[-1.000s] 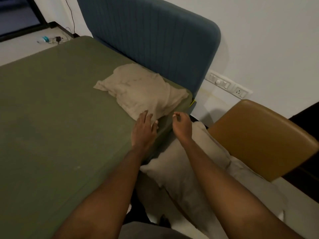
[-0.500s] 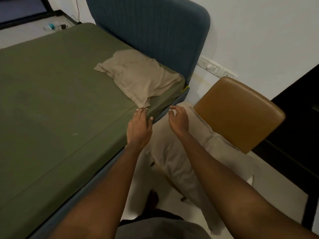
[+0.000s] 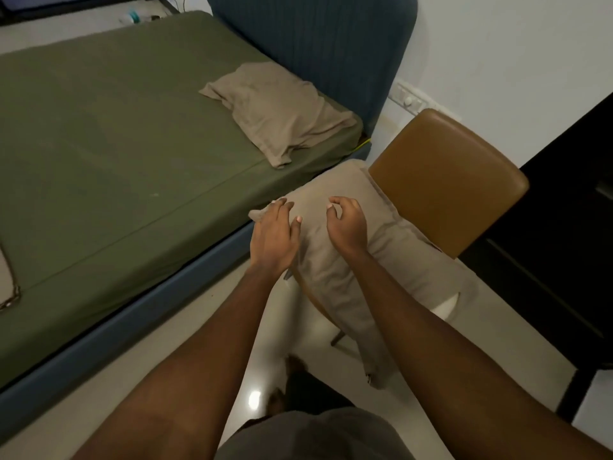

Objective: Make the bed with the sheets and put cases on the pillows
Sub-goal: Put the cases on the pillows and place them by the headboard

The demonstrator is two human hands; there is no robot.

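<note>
A green sheet covers the bed (image 3: 116,134). One beige pillow (image 3: 278,107) in its case lies at the bed's head corner, by the blue headboard (image 3: 318,38). A second beige pillow (image 3: 358,270) lies across the seat of a brown chair (image 3: 447,174) beside the bed. My left hand (image 3: 273,237) hovers at this pillow's near-left corner, fingers straight and nothing held. My right hand (image 3: 346,224) is over the pillow's middle with its fingers loosely curled and empty; whether either hand touches the fabric I cannot tell.
White wall with a switch plate (image 3: 408,97) stands behind the chair. A dark cabinet (image 3: 564,210) fills the right side. Pale glossy floor (image 3: 166,360) runs between bed and chair. Small items (image 3: 132,18) lie on the floor beyond the bed.
Both hands have left the pillow on the bed and moved right and down, over the pillow on the chair. The view has swung toward the chair.
</note>
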